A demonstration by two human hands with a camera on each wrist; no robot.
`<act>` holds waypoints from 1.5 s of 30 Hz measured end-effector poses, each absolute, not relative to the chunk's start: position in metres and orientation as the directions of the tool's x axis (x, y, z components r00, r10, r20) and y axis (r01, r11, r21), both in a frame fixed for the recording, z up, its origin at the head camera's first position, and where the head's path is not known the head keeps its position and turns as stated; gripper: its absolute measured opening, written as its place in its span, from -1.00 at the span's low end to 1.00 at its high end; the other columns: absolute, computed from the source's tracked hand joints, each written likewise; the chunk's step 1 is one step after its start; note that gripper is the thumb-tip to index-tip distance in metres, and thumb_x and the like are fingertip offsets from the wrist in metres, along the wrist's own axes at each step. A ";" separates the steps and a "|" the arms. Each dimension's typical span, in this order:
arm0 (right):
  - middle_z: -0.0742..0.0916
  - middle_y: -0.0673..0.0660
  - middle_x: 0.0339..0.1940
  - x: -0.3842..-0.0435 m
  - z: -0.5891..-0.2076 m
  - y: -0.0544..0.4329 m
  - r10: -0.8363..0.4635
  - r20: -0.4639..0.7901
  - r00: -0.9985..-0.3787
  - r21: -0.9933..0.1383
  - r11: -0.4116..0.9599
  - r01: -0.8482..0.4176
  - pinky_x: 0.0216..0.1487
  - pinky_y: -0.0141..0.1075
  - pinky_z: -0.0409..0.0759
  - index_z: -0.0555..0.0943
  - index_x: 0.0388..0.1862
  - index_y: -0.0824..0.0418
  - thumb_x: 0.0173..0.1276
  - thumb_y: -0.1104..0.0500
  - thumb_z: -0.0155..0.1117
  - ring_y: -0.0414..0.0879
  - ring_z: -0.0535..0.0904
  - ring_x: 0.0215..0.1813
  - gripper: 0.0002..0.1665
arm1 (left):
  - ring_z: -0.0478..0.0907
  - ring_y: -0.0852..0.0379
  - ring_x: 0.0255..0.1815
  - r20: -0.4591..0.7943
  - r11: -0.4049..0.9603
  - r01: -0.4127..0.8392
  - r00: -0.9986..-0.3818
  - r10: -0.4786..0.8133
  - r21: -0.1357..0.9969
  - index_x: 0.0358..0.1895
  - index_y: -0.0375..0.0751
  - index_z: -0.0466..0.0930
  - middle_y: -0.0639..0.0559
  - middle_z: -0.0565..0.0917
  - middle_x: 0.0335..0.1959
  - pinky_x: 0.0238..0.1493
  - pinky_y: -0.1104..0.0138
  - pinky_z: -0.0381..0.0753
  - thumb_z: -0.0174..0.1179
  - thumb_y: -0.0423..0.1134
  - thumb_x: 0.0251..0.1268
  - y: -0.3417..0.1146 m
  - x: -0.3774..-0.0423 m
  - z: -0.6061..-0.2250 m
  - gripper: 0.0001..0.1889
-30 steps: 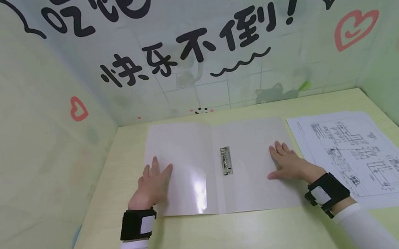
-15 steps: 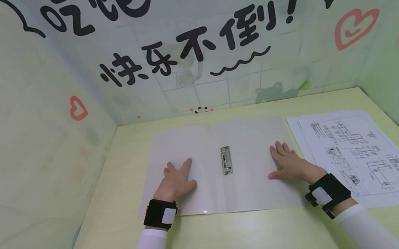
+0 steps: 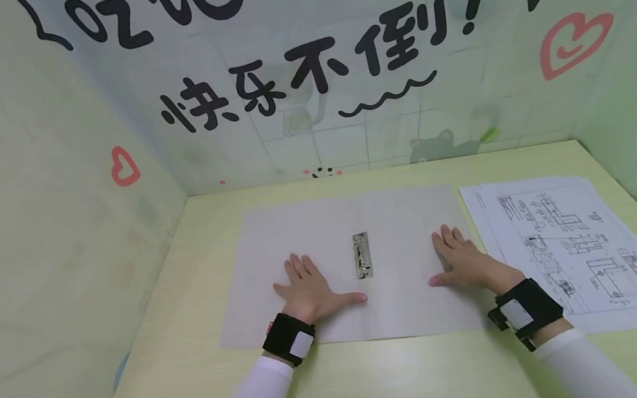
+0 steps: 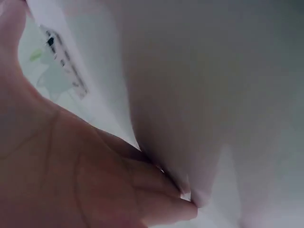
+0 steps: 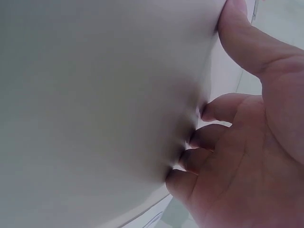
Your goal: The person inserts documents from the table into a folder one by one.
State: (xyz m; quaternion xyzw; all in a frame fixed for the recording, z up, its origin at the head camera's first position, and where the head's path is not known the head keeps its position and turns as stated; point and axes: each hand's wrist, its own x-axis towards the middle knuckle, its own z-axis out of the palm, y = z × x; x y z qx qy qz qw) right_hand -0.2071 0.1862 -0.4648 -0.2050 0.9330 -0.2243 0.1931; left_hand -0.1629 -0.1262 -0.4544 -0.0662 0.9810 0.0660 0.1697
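Observation:
A white folder [image 3: 404, 316] lies spread open and flat on the table, with a silver metal clip [image 3: 362, 255] near its middle. My left hand [image 3: 309, 292] rests on the folder's left cover, fingers spread and the thumb pointing toward the spine below the clip. On the right cover, my right hand [image 3: 461, 262] touches the surface with its fingertips, thumb held apart. In the left wrist view the clip [image 4: 64, 61] shows beyond the palm. The right wrist view has the fingertips [image 5: 204, 111] meeting the white surface. Neither hand grips anything.
Several sheets of paper [image 3: 572, 255] printed with technical drawings lie to the right of the folder, partly behind the right wrist. The pale wooden table [image 3: 397, 378] ends at a printed backdrop [image 3: 270, 147] behind and at both sides.
My left hand has moved right, from the folder's left edge toward its spine. The left cover, raised and glossy earlier, now lies flatter. My right hand has stayed in place.

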 end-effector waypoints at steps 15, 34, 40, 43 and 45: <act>-0.11 0.58 0.56 -0.208 -0.460 0.187 -0.487 -0.295 -0.822 -0.546 0.792 -0.273 0.45 0.41 -0.22 -0.07 0.53 0.55 0.25 -0.20 0.36 0.55 -0.30 0.54 0.27 | -0.30 -0.40 0.62 -0.396 0.975 -0.175 -0.912 -0.107 0.140 0.62 0.09 -0.19 -0.44 -0.28 0.59 0.27 -0.51 0.10 0.30 0.69 -0.51 -0.124 -0.163 -0.449 0.50; 0.40 0.64 0.22 -0.223 -0.434 0.167 -0.466 -0.115 -0.877 -0.396 0.831 -0.390 0.34 0.30 0.27 0.29 0.28 0.61 0.44 -0.12 0.19 0.55 0.28 0.30 -0.16 | -0.39 -0.39 0.62 -0.454 0.978 -0.177 -0.884 -0.108 0.114 0.62 0.06 -0.26 -0.37 -0.37 0.60 0.30 -0.51 0.03 0.27 0.68 -0.43 -0.118 -0.163 -0.448 0.48; 0.10 0.73 0.44 -0.227 -0.427 0.160 -0.471 -0.108 -0.876 -0.395 0.828 -0.397 0.50 0.30 -0.05 0.13 0.38 0.69 0.48 -0.05 0.16 0.60 -0.07 0.50 -0.09 | -0.40 -0.39 0.62 -0.450 0.976 -0.184 -0.886 -0.111 0.121 0.62 0.06 -0.26 -0.35 -0.38 0.61 0.30 -0.51 0.02 0.28 0.67 -0.42 -0.118 -0.164 -0.449 0.48; 0.00 0.73 0.47 -0.228 -0.425 0.151 -0.480 -0.100 -0.872 -0.405 0.820 -0.405 0.53 0.28 -0.12 0.07 0.40 0.71 0.49 -0.03 0.16 0.57 -0.17 0.53 -0.06 | -0.39 -0.39 0.62 -0.446 0.975 -0.187 -0.887 -0.117 0.118 0.62 0.06 -0.25 -0.35 -0.37 0.61 0.30 -0.51 0.03 0.29 0.66 -0.43 -0.118 -0.164 -0.450 0.48; -0.02 0.71 0.49 -0.230 -0.426 0.142 -0.492 -0.097 -0.865 -0.409 0.812 -0.416 0.54 0.27 -0.13 0.04 0.42 0.70 0.49 -0.03 0.14 0.55 -0.18 0.55 -0.05 | -0.38 -0.39 0.62 -0.445 0.976 -0.186 -0.888 -0.117 0.115 0.62 0.05 -0.24 -0.35 -0.36 0.61 0.30 -0.50 0.04 0.29 0.66 -0.43 -0.118 -0.165 -0.450 0.48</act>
